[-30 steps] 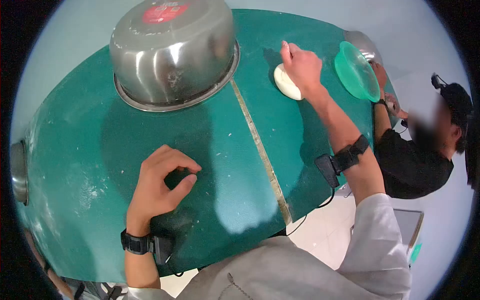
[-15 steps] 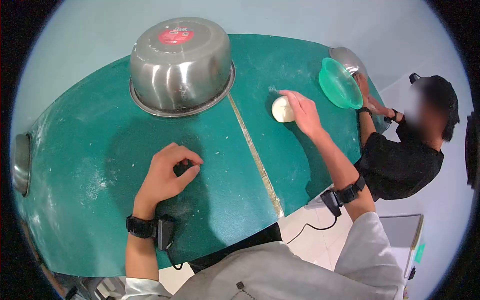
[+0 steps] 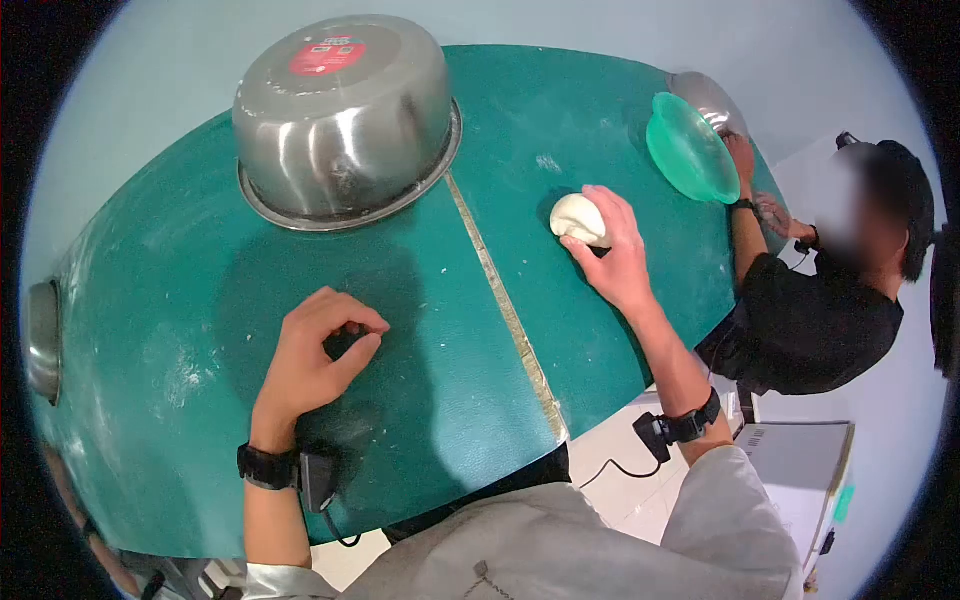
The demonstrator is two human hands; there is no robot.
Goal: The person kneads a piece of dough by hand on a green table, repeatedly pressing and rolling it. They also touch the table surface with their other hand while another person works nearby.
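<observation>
A pale, rounded ball of dough (image 3: 577,217) with a crease in its side rests on the green table, right of the pale strip. My right hand (image 3: 618,250) is closed round its right side, the thumb along its lower edge and the fingers over the far side. My left hand (image 3: 318,352) is over the left part of the table, below the large metal pot. Its fingers are curled in, with the thumb tip close to the index finger. Nothing shows in the hollow between them. Black bands with small devices circle both wrists.
A large metal pot (image 3: 345,130) stands upside down at the back left. A green plastic basin (image 3: 690,150) tilts at the right, near another person's hands (image 3: 742,160) and a metal bowl (image 3: 703,97). A metal container (image 3: 44,340) sits at the far left edge.
My right hand has turned on the dough, its thumb now showing at the lower edge. The ball sits differently, with a crease showing. My left hand keeps its curled shape. The whole view has shifted slightly.
</observation>
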